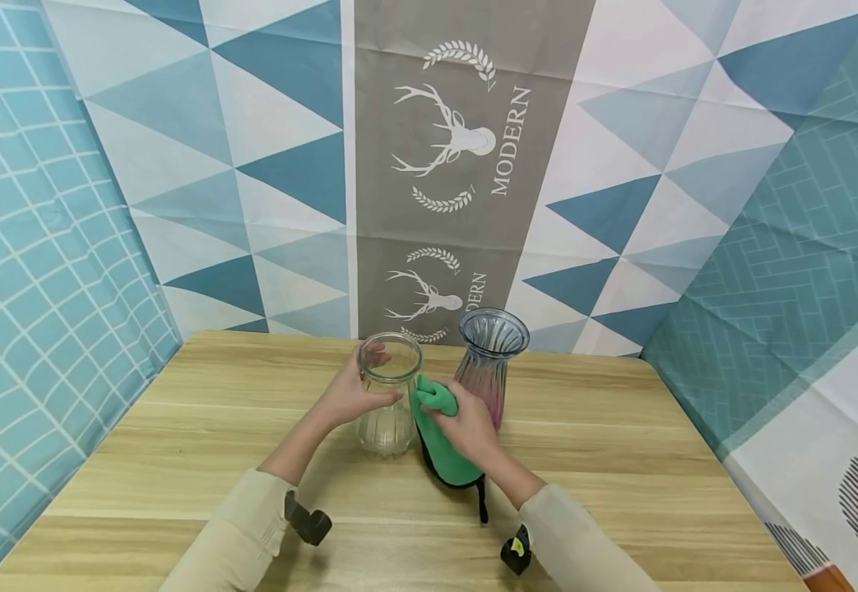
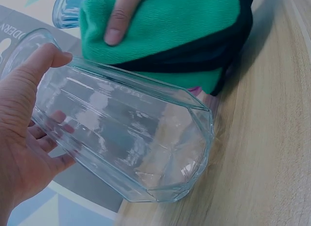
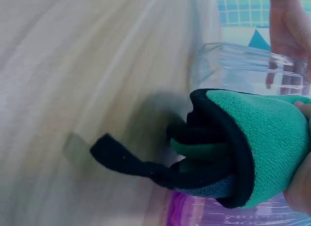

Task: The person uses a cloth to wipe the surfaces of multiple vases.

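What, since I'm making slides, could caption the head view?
Left hand holds clear vase; right hand grips green cloth beside tinted vase.

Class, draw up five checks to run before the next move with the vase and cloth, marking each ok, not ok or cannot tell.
1. Left grip holds the clear vase: ok.
2. Right grip holds the cloth: ok.
3. Clear vase upright: ok in the head view.
4. Cloth fully gathered: not ok; its black strap hangs loose.
5. Right grip clear of the tinted vase: cannot tell; they overlap in the head view.
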### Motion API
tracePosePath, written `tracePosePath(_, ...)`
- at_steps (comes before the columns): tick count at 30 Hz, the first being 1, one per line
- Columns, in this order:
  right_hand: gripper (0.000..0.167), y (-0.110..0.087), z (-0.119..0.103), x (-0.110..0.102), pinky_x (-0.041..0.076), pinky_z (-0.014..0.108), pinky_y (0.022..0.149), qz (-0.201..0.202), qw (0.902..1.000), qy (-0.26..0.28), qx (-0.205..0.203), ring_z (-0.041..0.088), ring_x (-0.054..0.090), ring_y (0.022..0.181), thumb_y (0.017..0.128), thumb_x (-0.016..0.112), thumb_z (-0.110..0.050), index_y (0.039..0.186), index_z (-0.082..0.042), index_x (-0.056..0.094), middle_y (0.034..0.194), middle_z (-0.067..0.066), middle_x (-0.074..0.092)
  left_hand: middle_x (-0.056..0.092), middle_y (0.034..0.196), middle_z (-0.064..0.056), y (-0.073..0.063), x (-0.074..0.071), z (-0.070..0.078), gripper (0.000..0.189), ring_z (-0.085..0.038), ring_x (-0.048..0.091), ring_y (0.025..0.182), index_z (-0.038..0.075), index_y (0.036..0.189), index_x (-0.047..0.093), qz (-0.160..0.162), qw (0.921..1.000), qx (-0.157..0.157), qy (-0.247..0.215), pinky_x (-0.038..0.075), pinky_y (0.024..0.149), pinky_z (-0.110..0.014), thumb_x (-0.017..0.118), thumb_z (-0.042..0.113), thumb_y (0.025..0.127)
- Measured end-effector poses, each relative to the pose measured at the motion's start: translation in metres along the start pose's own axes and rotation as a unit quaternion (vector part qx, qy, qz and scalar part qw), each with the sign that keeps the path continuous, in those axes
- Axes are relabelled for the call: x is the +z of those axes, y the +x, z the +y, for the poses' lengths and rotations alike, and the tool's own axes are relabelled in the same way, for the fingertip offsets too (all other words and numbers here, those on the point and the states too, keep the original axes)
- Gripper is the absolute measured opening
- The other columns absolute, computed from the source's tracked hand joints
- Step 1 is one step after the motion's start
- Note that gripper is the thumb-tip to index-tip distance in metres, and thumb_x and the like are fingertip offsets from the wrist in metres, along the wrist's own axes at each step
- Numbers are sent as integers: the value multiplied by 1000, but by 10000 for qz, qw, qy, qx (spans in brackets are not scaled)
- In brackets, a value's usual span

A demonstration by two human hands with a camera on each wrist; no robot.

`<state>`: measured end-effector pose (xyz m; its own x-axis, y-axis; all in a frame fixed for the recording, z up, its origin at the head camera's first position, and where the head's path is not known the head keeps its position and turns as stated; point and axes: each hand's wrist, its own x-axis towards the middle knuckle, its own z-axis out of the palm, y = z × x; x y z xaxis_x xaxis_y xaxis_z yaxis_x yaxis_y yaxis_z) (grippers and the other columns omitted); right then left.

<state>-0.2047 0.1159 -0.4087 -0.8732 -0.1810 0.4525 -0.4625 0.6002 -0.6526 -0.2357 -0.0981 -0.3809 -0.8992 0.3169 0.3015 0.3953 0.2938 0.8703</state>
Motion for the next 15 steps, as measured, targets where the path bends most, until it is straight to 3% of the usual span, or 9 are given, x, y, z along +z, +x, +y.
tracePosePath(5, 40, 6, -5, -3, 53, 38, 79, 280, 9992, 268, -99, 24, 65, 98, 81, 73, -16, 119, -10, 61, 112, 10, 68, 48, 131, -29, -7, -2, 21, 79, -42, 43, 127, -9, 136, 28, -18, 10000, 4, 28, 30, 110, -55, 75, 6, 75)
tracePosePath(15, 39, 10, -8, -3, 54, 38, 79, 515, 9976, 385, -258, 23, 66, 96, 80, 74, -14, 117, -11, 62, 109, 10, 69, 46, 132, -31, -7, -3, 20, 77, -41, 42, 128, -10, 134, 30, -67, 9997, 127, -220, 28, 111, -55, 76, 2, 74)
